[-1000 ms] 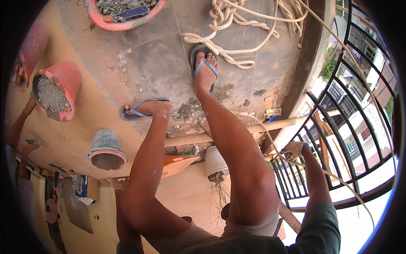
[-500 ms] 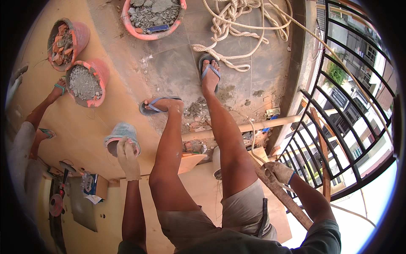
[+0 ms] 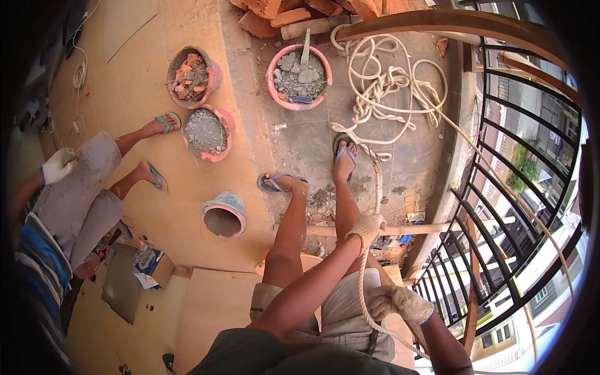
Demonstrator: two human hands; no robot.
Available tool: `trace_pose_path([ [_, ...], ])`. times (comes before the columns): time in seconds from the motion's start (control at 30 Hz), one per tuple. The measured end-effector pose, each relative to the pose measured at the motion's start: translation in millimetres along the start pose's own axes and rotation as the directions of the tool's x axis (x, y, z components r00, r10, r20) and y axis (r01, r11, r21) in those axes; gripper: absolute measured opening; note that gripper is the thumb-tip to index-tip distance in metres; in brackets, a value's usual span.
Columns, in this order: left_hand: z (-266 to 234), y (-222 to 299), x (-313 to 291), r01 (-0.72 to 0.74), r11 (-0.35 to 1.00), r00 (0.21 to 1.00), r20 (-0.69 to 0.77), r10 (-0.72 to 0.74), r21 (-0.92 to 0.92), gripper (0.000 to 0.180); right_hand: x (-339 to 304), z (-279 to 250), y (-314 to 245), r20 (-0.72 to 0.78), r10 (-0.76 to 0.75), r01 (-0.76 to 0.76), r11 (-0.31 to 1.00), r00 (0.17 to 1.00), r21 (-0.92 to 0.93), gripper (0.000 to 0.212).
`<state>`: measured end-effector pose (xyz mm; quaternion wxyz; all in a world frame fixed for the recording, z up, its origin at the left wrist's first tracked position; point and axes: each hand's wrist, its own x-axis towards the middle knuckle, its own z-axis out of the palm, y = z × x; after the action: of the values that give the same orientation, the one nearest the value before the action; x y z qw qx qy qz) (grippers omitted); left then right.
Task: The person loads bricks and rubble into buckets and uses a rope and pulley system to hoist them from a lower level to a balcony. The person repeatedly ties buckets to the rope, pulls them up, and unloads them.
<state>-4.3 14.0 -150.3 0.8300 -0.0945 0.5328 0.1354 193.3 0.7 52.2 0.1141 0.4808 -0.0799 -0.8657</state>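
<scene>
My left hand point(image 3: 367, 230), in a pale work glove, reaches across over my right leg and grips a cream-coloured rope point(image 3: 379, 187). From that grip the rope hangs in a slack curve past my right hand point(image 3: 401, 304). My right hand is gloved too and hovers by my right thigh with bent fingers. The rope passes close to its fingertips, but what they hold is hidden. On the floor ahead lies the loose tangle of the same rope, beyond my right foot. A grey-green bucket point(image 3: 224, 215) stands to the left of my legs.
Two buckets of rubble point(image 3: 215, 75) point(image 3: 230, 134) stand at left, a wider rubble tub point(image 3: 272, 78) ahead. A person point(image 3: 94, 187) with a gloved hand is at far left. Black railing point(image 3: 484, 162) and a wooden beam point(image 3: 462, 22) border the right. Broken bricks point(image 3: 259, 25) lie at the back.
My left hand has come away from the grey-green bucket and swung right onto the rope. My right hand has drawn back toward my thigh. More of the other person shows at left.
</scene>
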Motion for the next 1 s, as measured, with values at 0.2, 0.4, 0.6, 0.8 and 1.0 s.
trace_pose_path([
  [0.2,33.7,-16.3,-148.1,-0.194,0.887,0.979,0.03,0.199,0.418,0.031,152.9,-52.1,-169.7,-0.357,-0.303,0.349,0.935,0.884,0.071,0.095],
  [0.4,34.3,-10.0,-221.2,-0.519,0.604,0.77,0.025,0.637,0.605,0.054,220.1,82.2,-216.0,-0.167,-0.306,0.309,0.951,0.937,-0.011,0.029],
  [0.6,-80.2,60.0,-252.9,-0.386,0.742,0.897,0.037,0.44,0.548,0.046,283.3,153.1,-283.2,-0.368,-0.51,0.249,0.787,0.777,-0.565,0.02],
  [0.8,-348.2,127.0,-167.8,0.196,0.636,0.177,-0.665,0.726,0.746,0.071,329.4,183.7,-338.4,-0.39,-0.563,0.371,0.803,0.729,-0.466,0.022],
  [1.0,-493.0,124.4,-115.7,0.481,0.012,0.773,-0.431,0.465,0.877,0.06,281.2,239.2,-323.2,-0.379,-0.496,0.487,0.864,0.781,-0.128,0.018],
])
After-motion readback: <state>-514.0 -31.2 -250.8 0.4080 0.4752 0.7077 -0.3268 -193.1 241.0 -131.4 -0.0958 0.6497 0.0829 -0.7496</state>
